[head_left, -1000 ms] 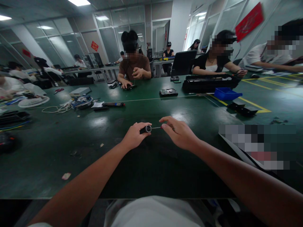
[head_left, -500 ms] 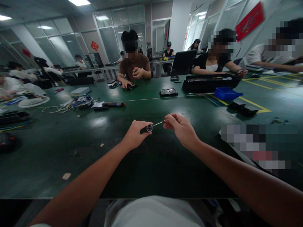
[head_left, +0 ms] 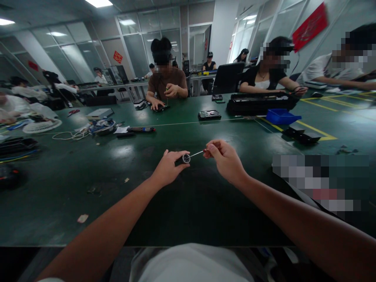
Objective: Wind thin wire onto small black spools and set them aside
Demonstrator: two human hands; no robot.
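Observation:
My left hand (head_left: 168, 169) is wrapped round a small black cylindrical part (head_left: 186, 158), whose round, light-rimmed end faces right. Thumb and fingers press on it from below and above. A thin metal screwdriver (head_left: 196, 154) with a reddish handle is pinched in my right hand (head_left: 223, 158); its shaft slants down to the left, and the tip meets the open end of the part. Whether the tip touches something inside is too small to tell. Both hands are raised over the green table (head_left: 188, 211).
Beyond my hands lie a hard drive (head_left: 209, 114), a black tool (head_left: 141, 129), tangled cables (head_left: 101, 126), a blue bin (head_left: 282, 116) and black brackets (head_left: 301, 135). A person (head_left: 167, 80) works across the table. A scrap (head_left: 82, 218) lies at the left.
The cylindrical part and the screwdriver have shifted very slightly to the right, and my right hand has turned a little. Both hands keep their holds.

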